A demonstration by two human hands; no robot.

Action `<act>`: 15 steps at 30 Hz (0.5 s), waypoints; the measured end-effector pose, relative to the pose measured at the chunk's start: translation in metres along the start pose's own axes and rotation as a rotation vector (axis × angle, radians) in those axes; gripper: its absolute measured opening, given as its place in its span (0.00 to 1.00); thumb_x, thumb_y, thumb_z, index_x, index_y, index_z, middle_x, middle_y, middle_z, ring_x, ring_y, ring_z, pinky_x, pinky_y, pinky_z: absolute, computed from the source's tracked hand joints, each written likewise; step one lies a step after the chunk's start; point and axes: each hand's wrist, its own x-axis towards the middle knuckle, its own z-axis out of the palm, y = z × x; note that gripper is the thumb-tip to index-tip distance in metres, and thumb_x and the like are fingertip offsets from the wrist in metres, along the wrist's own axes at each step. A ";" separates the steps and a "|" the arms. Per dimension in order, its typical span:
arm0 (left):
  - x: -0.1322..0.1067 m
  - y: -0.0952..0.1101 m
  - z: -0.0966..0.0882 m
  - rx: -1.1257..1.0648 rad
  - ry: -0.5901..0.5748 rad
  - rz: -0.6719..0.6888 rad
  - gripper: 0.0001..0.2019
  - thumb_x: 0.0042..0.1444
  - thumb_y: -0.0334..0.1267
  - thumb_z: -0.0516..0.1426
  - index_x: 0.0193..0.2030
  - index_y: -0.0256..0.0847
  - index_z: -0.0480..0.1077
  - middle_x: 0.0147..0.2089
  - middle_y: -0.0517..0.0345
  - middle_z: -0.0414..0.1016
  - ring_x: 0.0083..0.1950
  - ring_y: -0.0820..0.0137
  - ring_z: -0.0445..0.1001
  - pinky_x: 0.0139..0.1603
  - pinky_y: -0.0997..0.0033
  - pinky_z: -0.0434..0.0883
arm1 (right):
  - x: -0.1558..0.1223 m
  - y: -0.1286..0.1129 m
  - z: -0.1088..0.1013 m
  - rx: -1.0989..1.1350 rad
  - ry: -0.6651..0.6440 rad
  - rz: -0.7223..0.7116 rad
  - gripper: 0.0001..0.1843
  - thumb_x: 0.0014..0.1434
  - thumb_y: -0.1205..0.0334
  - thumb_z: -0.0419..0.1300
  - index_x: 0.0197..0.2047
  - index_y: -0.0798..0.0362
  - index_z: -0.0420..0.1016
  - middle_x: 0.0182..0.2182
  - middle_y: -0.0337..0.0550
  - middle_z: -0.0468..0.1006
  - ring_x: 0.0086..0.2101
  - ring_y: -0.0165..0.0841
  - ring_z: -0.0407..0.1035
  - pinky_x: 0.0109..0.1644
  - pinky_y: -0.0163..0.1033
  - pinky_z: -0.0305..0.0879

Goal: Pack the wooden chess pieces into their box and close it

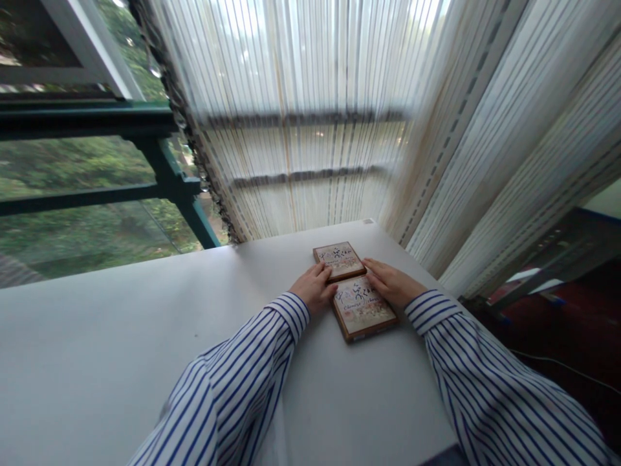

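Two flat Chinese chess boxes lie on the white table, one behind the other, with their edges nearly meeting. The far chess box [342,255] and the near chess box [363,310] have cream lids with printed characters and brown sides. At their left side, my left hand [314,288] has its fingers on the far box's near left corner, the thumb by the near box. My right hand [392,283] lies along the right side, fingertips at the far box's near right corner and partly over the near box. Both hands are closed in on the boxes.
The white table [145,349] reaches far to the left. A string curtain [310,149] hangs behind its far edge, and gathered curtain [466,168] runs along the right. Green railing [165,165] stands outside at left. A white cable [563,364] crosses the dark floor at right.
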 end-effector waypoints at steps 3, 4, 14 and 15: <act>0.000 -0.001 0.002 -0.035 -0.006 0.018 0.27 0.57 0.46 0.46 0.59 0.30 0.55 0.63 0.40 0.52 0.63 0.60 0.52 0.62 0.65 0.52 | -0.008 0.000 -0.002 0.018 0.024 0.046 0.25 0.60 0.58 0.42 0.56 0.64 0.61 0.51 0.55 0.68 0.52 0.37 0.61 0.57 0.42 0.56; 0.001 -0.002 0.002 -0.042 -0.008 0.018 0.27 0.57 0.46 0.46 0.59 0.30 0.55 0.63 0.39 0.51 0.63 0.60 0.52 0.62 0.65 0.52 | -0.009 0.000 -0.002 0.017 0.036 0.066 0.24 0.60 0.58 0.43 0.55 0.64 0.63 0.49 0.55 0.70 0.50 0.38 0.63 0.55 0.42 0.58; 0.002 -0.002 0.005 -0.077 0.004 0.015 0.27 0.57 0.45 0.47 0.59 0.29 0.56 0.63 0.39 0.51 0.63 0.59 0.53 0.62 0.64 0.52 | -0.011 -0.005 0.005 0.008 0.081 0.103 0.21 0.60 0.60 0.45 0.50 0.60 0.67 0.43 0.53 0.74 0.43 0.37 0.67 0.49 0.40 0.61; 0.002 -0.002 0.005 -0.076 0.007 0.017 0.26 0.57 0.45 0.47 0.59 0.30 0.56 0.63 0.39 0.52 0.63 0.59 0.53 0.62 0.64 0.52 | -0.011 -0.006 0.005 0.012 0.090 0.108 0.21 0.60 0.60 0.45 0.50 0.60 0.67 0.43 0.53 0.74 0.43 0.37 0.67 0.49 0.40 0.61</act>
